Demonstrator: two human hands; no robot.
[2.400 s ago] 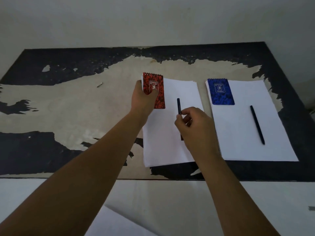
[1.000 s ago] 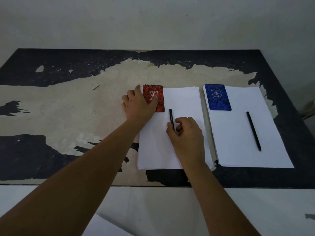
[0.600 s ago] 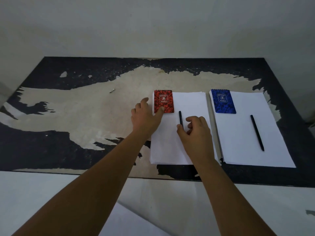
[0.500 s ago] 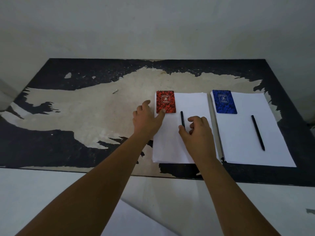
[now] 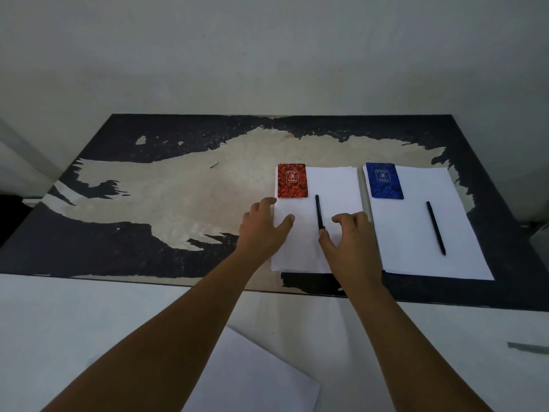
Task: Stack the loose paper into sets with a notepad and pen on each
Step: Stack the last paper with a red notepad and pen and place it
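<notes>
Two white paper stacks lie side by side on the worn dark mat [image 5: 148,242]. The left stack [image 5: 335,185] carries a red notepad [image 5: 292,180] at its far left corner and a black pen [image 5: 319,212] lying lengthwise. The right stack [image 5: 463,233] carries a blue notepad [image 5: 383,180] and another black pen [image 5: 435,227]. My left hand [image 5: 263,227] hovers open over the left stack's left edge, below the red notepad. My right hand [image 5: 352,236] is open just right of the pen, thumb tip near the pen's near end, holding nothing.
More loose white paper [image 5: 252,379] lies on the pale floor near me, between my forearms. A small pale scrap [image 5: 213,165] sits on the mat to the left of the stacks. A wall rises behind the mat.
My left hand let go of the red notepad and my right hand let go of the pen, both now resting on the left stack. Both hands have drawn back towards me.
</notes>
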